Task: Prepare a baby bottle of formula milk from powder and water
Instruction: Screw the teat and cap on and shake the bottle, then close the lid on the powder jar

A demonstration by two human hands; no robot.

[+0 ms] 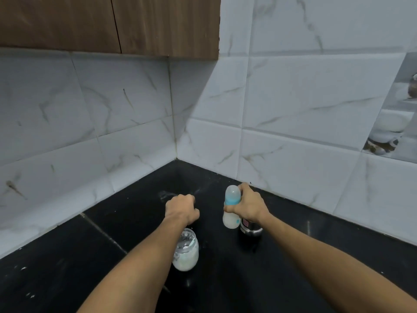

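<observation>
A baby bottle [230,220] with a blue collar and a clear cap holds white milk; it is upright above the black counter [112,256]. My right hand [248,205] grips it around the collar, thumb in front. My left hand [181,208] hovers to the left as a closed fist with nothing seen in it. Below my left wrist stands an open glass jar [186,253] of white powder, with what looks like a spoon inside.
A steel flask [251,228] stands on the counter just behind and below my right hand. White marble-look tiled walls meet in a corner behind the counter, and a brown wooden cabinet [108,23] hangs above. A wet smear lies near the corner.
</observation>
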